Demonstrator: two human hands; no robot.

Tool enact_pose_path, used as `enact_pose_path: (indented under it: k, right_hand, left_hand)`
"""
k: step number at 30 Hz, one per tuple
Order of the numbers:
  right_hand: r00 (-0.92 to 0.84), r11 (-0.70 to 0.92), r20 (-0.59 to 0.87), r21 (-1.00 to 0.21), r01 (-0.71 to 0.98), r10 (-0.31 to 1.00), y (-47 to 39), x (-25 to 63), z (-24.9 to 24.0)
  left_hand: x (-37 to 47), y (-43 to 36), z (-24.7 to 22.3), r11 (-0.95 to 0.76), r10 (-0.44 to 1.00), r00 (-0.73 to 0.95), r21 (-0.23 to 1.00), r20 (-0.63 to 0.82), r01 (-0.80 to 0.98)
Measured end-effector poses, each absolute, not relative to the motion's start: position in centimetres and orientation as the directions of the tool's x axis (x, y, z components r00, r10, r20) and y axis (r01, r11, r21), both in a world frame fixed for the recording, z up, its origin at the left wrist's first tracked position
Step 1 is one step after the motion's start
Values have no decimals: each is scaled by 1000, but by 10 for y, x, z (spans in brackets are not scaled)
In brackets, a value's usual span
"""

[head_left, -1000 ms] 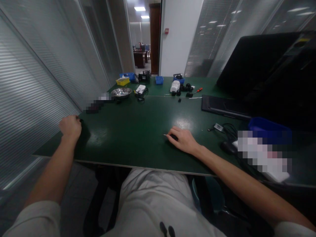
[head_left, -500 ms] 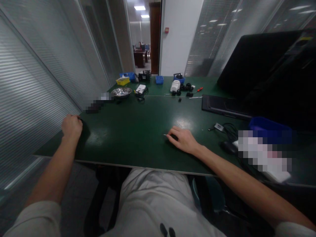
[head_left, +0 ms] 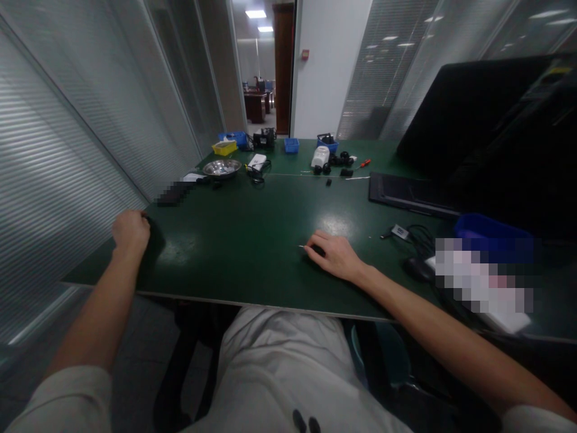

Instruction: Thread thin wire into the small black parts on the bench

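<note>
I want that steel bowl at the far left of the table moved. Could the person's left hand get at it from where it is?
Probably yes: the left hand rests at the near left edge, and bare green table lies between it and the steel bowl, though it looks a long stretch.

The person wears a pale, off-white short-sleeved top; its sleeves end near the shoulders, well behind the bare left hand (head_left: 130, 230) and right hand (head_left: 336, 257). Light trousers (head_left: 274, 373) cover the lap, with a small dark marking on the fabric below.
</note>
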State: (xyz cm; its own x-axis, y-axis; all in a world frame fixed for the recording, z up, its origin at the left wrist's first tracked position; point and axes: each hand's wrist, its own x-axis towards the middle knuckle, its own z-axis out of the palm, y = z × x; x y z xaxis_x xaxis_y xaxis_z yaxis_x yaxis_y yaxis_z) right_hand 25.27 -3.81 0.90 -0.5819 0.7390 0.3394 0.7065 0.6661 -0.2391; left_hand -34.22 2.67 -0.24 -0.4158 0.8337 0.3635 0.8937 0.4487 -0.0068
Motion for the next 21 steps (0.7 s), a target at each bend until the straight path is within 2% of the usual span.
enact_pose_path:
  k: [5,9,13,21]
  right_hand:
    - [-580,664,338,-237,709,741,-37,253,8]
    - [-581,663,334,-234,711,742,-37,253,8]
    - [-583,665,337,-230,711,740,-37,253,7]
    - [-583,666,336,-232,709,739,-37,254,6]
  left_hand:
    - [-345,26,-5,455,819,-441,54,367,889]
    - [-354,30,-10,420,793,-471,214,387,882]
    - [-366,39,-14,423,792,-529,353,305,835]
    - [-377,47,-18,464,783,-572,383,245,799]
